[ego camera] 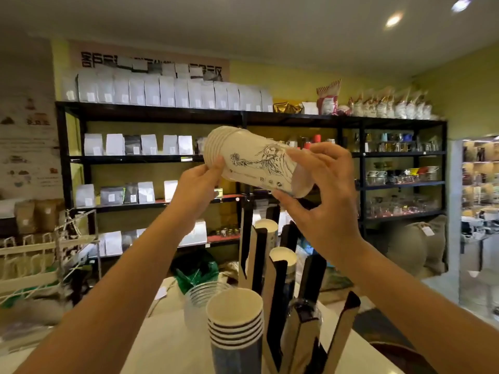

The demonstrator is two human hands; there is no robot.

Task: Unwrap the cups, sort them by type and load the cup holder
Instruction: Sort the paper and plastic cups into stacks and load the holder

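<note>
1. Head view, what I hold: a nested stack of white paper cups printed with a black line drawing is up in the air in front of me, well above the surface and resting on nothing. Its long axis lies nearly level, tilted a little down toward my right. The rolled rims point to my left and away; the bases point right.

2. Head view, my left hand: it is curled at the rim end, with the thumb pressed on the outermost rim and the other fingers behind the stack, so it is pinching the cups.

3. Head view, my right hand: it wraps the base end, fingers over the top and thumb underneath. A thin clear film seems to cover that end, and I appear to be gripping it, though the blur keeps me from being sure.

4. Head view, the target: the black-and-tan slotted cup holder stands upright below the stack, toward the surface's right edge. Two of its back slots show white cup mouths. A stack of blue-sided, white-rimmed paper cups stands at its left, and a clear plastic cup stack just behind that.

5. My judgement: the stack lies crosswise to the upright slots, so once the wrap is off, the bases must swing downward. My right hand, at the base end, is nearer the holder.
</note>
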